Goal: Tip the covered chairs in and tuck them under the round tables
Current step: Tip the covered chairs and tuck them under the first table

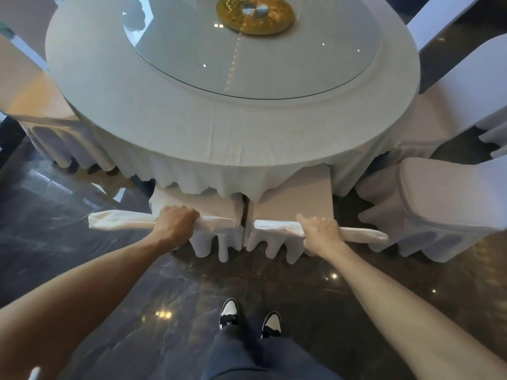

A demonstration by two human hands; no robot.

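Left grip (175,224): curled round the top edge of the left chair (197,212), knuckles up.
Right grip (321,233): laid over the top edge of the right chair (290,207), thumb stretched along the fabric, fingers bent over the far side.
Chairs: 2, white-covered, side by side, touching or nearly so, seats partly beneath the scalloped tablecloth (219,149).
Desk (96,86): round, glass turntable (247,50) on top, gold disc (255,13) at its middle.
Around: another covered chair (450,198) close on the right, more at the far left (35,100).
Room: dark glossy floor (274,275) open behind, 2 shoes (229,312) standing there.
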